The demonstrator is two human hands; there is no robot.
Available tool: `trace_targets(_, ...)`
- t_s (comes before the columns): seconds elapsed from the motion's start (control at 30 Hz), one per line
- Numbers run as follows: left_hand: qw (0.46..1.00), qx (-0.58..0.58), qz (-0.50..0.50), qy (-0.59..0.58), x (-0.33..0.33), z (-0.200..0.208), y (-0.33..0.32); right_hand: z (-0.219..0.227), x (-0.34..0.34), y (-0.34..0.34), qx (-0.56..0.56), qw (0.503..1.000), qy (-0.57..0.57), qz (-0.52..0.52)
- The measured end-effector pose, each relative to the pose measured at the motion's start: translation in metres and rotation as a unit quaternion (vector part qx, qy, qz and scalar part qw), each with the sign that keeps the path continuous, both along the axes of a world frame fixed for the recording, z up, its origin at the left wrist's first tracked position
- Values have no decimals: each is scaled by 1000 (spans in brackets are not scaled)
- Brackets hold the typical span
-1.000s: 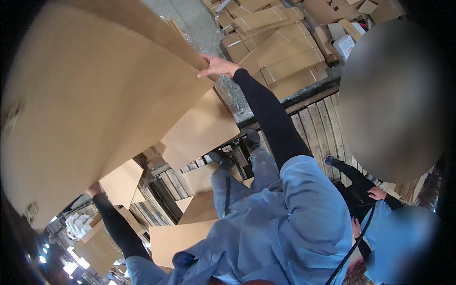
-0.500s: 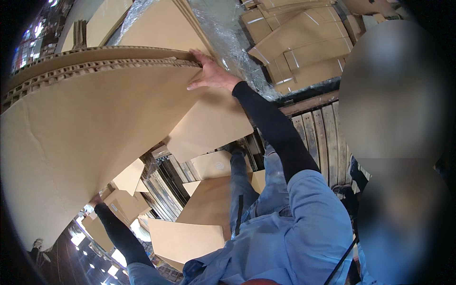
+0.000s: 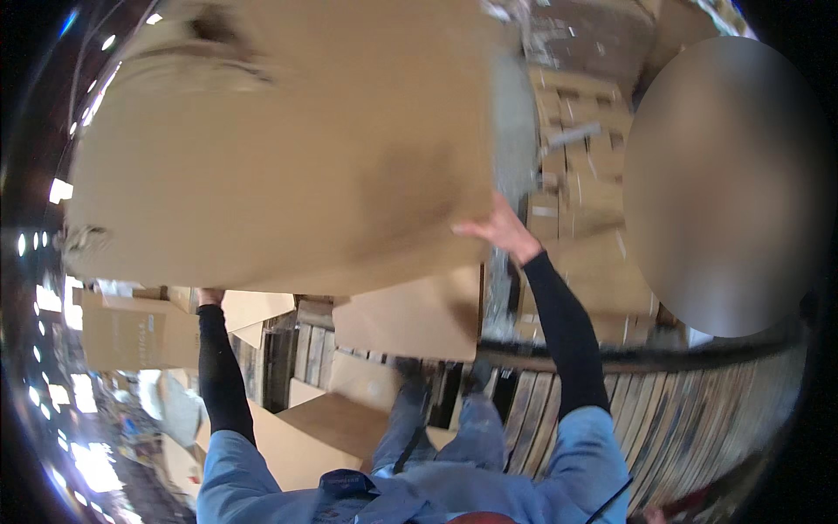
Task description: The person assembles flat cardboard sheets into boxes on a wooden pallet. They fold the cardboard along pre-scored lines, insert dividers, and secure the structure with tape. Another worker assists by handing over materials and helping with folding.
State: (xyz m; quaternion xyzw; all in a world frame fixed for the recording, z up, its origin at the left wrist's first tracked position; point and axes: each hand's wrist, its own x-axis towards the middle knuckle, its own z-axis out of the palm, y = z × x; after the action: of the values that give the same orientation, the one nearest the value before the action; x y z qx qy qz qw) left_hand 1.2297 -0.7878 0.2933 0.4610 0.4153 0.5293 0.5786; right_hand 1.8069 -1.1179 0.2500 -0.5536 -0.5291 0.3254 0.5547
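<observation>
Cardboard sheet (image 3: 288,170), edge in right fingers (image 3: 500,210)

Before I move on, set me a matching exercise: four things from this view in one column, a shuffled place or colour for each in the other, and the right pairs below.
Things
1. Panel
2. Right fingers
3. Carton
4. Jeans

Places or colours
A. blue
B. just left of the left sleeve, below the panel
C. spread across the upper left of the view
D. at the panel's right edge

Right pairs: 1-C; 2-D; 3-B; 4-A
</observation>
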Motion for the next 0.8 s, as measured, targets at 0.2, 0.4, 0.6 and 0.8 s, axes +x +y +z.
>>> trace_targets(0.2, 994, 10, 12, -107, 27, -36, -9, 57, 21, -12, -17, 997, 58, 40)
trace_targets(0.4, 991, 47, -8, -128, 49, -20, -24, 68, 18, -26, -141, 989, 50, 0)
trace_targets(0.6, 979, 192, 23, -66, 61, 45, -34, 171, 35, -65, 40, 996, 43, -67)
trace_targets(0.8, 964, 226, 94, -105, 68, 94, -28, 254, 12, -32, 192, 973, 109, -72)
